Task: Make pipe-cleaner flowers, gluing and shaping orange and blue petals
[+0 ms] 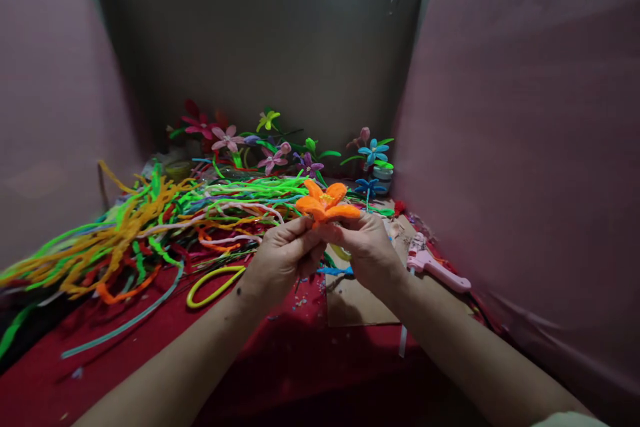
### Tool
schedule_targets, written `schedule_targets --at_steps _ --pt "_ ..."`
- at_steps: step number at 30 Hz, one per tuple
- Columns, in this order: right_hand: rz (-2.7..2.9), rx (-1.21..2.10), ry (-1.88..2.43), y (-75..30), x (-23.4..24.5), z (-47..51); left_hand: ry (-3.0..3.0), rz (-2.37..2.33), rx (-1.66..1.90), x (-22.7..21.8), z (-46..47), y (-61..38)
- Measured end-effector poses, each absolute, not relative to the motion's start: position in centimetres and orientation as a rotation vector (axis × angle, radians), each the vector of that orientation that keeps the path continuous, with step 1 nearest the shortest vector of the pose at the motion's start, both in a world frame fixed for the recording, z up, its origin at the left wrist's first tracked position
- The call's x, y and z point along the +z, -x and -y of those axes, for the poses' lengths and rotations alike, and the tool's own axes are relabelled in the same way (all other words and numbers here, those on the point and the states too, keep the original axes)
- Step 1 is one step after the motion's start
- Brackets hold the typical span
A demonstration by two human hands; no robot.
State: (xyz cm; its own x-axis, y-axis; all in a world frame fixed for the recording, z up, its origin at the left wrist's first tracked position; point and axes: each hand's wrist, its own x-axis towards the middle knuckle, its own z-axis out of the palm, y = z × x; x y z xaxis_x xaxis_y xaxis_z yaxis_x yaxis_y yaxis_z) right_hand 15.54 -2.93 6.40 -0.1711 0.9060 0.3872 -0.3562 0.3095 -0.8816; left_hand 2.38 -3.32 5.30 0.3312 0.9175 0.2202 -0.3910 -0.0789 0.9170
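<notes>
An orange pipe-cleaner flower [327, 203] with a yellow centre is held up in front of me, its petals spread. My left hand [285, 250] pinches it from below on the left side. On the other side, the thumb and fingers of my right hand [373, 250] close on the base and a right-hand petal. The fingertips of both hands meet under the bloom, so the flower's underside is hidden. Behind and left of my left hand lies a large heap of loose pipe cleaners [150, 220] in green, yellow, orange and pink.
A pink glue gun [435, 263] rests on a cardboard sheet [350, 303] at the right. Finished flowers [227, 139] stand along the back, near a small jar [383, 177]. A yellow loop [215, 290] lies on the red cloth [280, 353]. Panels [515, 113] enclose the sides.
</notes>
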Motion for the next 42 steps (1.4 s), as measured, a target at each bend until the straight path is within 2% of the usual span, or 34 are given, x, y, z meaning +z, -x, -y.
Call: schedule_targets --at_steps 6,15,18,21,25,28,36,42 --pt "1.495 1.150 0.581 -17.6 7.1 1.8 -1.107 -0.399 1.075 5.4 3.4 -2.4" --pt "1.234 1.522 0.522 -15.9 6.5 2.1 -1.056 -0.252 0.913 4.5 2.2 -1.3" --pt "1.262 1.494 0.532 -15.5 6.3 2.3 -1.111 -0.283 0.852 4.8 2.0 -1.1" --pt "1.204 1.361 0.556 -15.6 5.9 2.2 -1.308 -0.469 0.974 5.1 2.2 -1.5" --pt "1.162 1.211 0.618 -15.5 5.0 2.0 -1.638 -0.872 1.311 4.4 2.8 -2.5" --pt "1.177 1.162 0.631 -15.3 4.5 1.8 -1.648 -0.979 1.386 3.8 2.9 -2.9" --pt "1.290 1.322 0.606 -16.4 5.3 1.3 -1.185 -0.565 1.106 4.9 2.5 -2.4" --pt "1.330 1.534 0.542 -16.9 5.5 1.2 -0.980 -0.293 0.810 3.8 2.3 -1.8"
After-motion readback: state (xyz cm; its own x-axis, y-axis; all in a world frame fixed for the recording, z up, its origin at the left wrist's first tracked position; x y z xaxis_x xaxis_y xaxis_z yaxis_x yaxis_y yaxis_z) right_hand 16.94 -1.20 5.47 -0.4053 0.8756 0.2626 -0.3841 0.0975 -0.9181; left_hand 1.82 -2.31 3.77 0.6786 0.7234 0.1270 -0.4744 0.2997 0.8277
